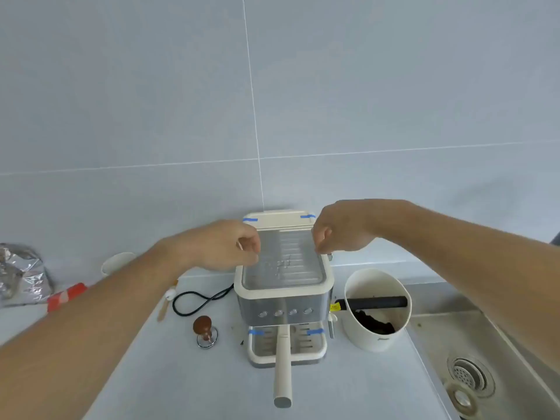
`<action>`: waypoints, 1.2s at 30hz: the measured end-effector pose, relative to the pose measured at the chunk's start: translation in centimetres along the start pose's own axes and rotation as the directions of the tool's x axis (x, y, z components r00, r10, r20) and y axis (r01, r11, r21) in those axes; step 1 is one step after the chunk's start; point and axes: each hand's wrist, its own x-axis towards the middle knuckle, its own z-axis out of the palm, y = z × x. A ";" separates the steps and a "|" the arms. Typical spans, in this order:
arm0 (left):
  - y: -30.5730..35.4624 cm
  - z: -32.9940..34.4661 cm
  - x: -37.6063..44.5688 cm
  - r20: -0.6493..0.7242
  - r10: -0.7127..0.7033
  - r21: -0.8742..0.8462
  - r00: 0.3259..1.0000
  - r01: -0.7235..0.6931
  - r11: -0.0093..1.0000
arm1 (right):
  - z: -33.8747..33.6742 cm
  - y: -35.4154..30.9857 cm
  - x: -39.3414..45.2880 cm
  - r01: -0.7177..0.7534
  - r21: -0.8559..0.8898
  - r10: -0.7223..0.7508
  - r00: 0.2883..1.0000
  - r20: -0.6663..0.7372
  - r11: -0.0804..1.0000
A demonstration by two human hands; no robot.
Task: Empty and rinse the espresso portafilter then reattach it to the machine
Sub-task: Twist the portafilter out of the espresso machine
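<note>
A cream and steel espresso machine (283, 298) stands on the counter in front of me. The portafilter is locked under its brew head, and its long cream handle (283, 368) points straight toward me over the drip tray. My left hand (230, 247) hovers at the left edge of the machine's top tray with fingers curled and nothing in them. At the right edge of that top tray, my right hand (339, 228) is likewise loosely curled and holds nothing.
A white knock box (377, 310) with a black bar and dark grounds stands right of the machine. A steel sink (463, 371) with drain lies at the right. Left of the machine are a wooden-knobbed tamper (205, 331), a black cord (197, 301), a paper cup (116, 263), a foil bag (21, 274).
</note>
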 end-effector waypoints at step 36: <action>0.1 10.5 5.7 -0.019 0.371 0.209 0.928 -0.359 0.909 | 27.5 -5.9 3.4 -0.246 0.923 0.216 0.924 0.316 -0.297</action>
